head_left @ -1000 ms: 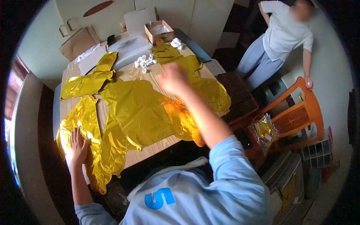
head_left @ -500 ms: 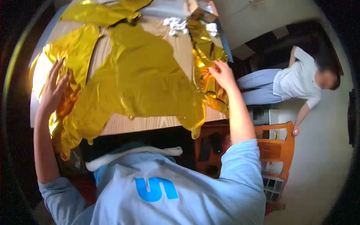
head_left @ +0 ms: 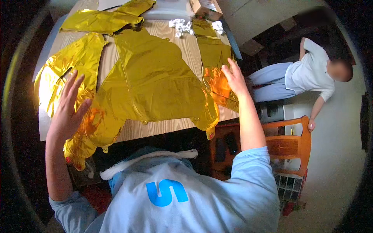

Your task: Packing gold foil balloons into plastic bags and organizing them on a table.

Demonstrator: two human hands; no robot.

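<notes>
A large flat gold foil balloon [head_left: 151, 81], seemingly deflated, spreads over the table, with small tabs along its edge. Some of its lower parts hang past the table's near side. On the left, my left hand [head_left: 72, 106] hovers over crinkled, shiny foil, fingers stretched and thumb apart, gripping nothing. My right hand [head_left: 234, 77] is raised beside the foil on the right, its fingers extended and nothing in them. Orange reflections of the hands show in the foil beneath each. Whether the right fingertips touch the foil I cannot tell.
The wood-grain table [head_left: 155, 128] carries small white crumpled pieces [head_left: 181, 26] and a cardboard box [head_left: 206, 9] at its far end. A wooden chair [head_left: 287, 145] stands to the right; a person [head_left: 309, 66] in a white shirt rests a hand on it.
Both hands have lifted slightly off the foil; the left has shifted right. The foil on the right looks smoother. The whole view has shifted a little.
</notes>
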